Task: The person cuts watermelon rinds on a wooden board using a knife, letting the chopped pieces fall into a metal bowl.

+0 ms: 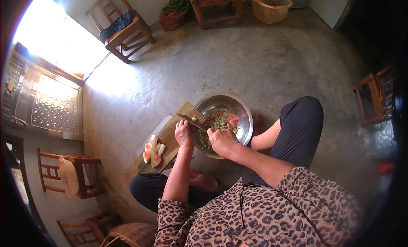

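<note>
My right hand is closed around the handle of a knife, whose blade lies across the wooden board. Close to the blade, my left hand rests on the board with its fingers curled; what they press on is hidden. A small pale green piece sits at the blade's far side. Several watermelon rinds with some red flesh lie on the board's near left part. Beside the board's right end stands a metal basin with chopped green bits and red watermelon flesh inside.
My bent knees are on either side of the board and basin. Wooden chairs stand at the upper left and left, with a straw hat on the latter. A yellow plastic basket is at the back on the concrete floor.
</note>
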The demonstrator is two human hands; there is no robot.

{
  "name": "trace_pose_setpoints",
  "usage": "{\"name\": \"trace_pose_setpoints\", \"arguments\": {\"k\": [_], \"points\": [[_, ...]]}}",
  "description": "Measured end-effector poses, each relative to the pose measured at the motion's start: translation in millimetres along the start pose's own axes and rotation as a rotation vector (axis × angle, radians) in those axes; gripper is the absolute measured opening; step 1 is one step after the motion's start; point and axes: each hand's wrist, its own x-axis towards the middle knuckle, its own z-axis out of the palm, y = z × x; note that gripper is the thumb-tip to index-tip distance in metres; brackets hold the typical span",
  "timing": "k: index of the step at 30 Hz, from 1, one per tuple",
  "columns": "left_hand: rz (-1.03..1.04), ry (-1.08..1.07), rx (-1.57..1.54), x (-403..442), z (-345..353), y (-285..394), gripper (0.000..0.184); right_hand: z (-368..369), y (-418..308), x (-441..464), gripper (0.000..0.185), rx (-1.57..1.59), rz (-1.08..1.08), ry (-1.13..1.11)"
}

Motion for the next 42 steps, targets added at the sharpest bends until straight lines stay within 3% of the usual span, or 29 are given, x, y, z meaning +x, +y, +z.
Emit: {"name": "trace_pose_setpoints", "arguments": {"k": [18,21,33,42], "points": [[0.036,0.078,0.009,-0.3,5.2,5.4,0.006,-10.9,-14.4,-5.0,0.024,-0.097,0.053,-0.096],[0.029,0.072,0.016,0.0,6.3,4.8,0.006,-6.3,-12.3,-6.7,0.033,-0.087,0.044,-0.088],[0.033,0.055,0.010,0.5,6.9,3.9,0.005,-19.8,-15.1,-8.1,0.021,-0.106,0.034,-0.110],[0.009,0.045,-0.007,1.0,5.1,5.1,0.006,-11.2,-10.9,-6.1,0.023,-0.005,0.045,-0.097]]}}
